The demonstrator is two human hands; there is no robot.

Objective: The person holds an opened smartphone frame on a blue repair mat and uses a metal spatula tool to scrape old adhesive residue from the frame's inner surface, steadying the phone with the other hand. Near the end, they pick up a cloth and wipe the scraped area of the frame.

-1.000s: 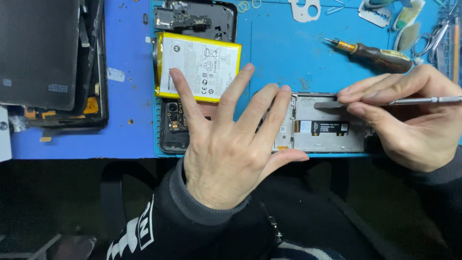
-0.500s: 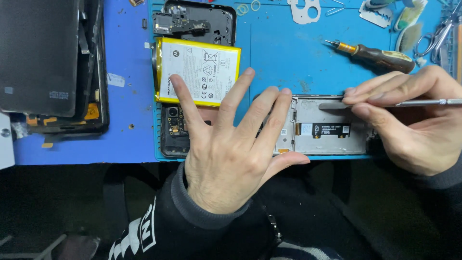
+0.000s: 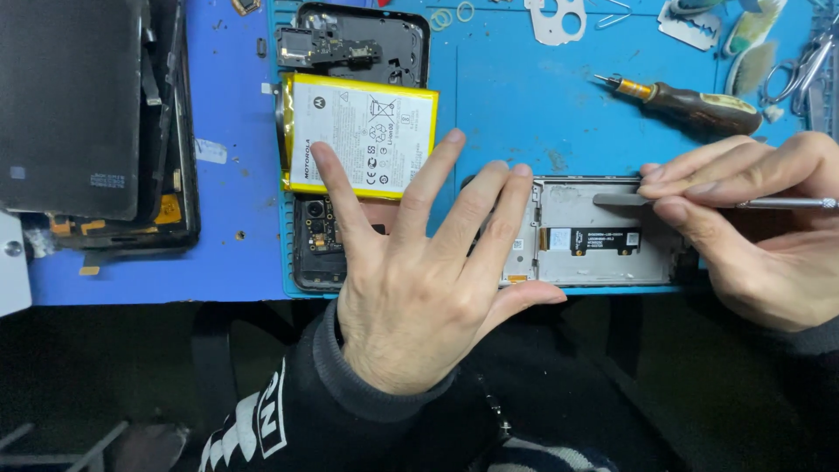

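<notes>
My left hand (image 3: 419, 288) lies flat with fingers spread, pressing on the left end of a grey phone frame (image 3: 594, 258) and reaching over a white battery with yellow edges (image 3: 363, 131). My right hand (image 3: 752, 227) pinches a thin metal spudger (image 3: 629, 200), its flat tip resting on the frame's top right edge. A black flex connector (image 3: 603, 239) shows inside the frame. The battery sits on an opened black phone body (image 3: 319, 240).
A blue work mat (image 3: 516, 105) covers the bench. A dark screen panel (image 3: 70, 105) lies at the left over other black parts. A brown-handled screwdriver (image 3: 690, 103), metal picks and tweezers lie at the back right. The mat's front edge runs below my hands.
The view has shifted slightly and the spudger tip has slid a little along the frame's top edge. My left hand stays pressed in place.
</notes>
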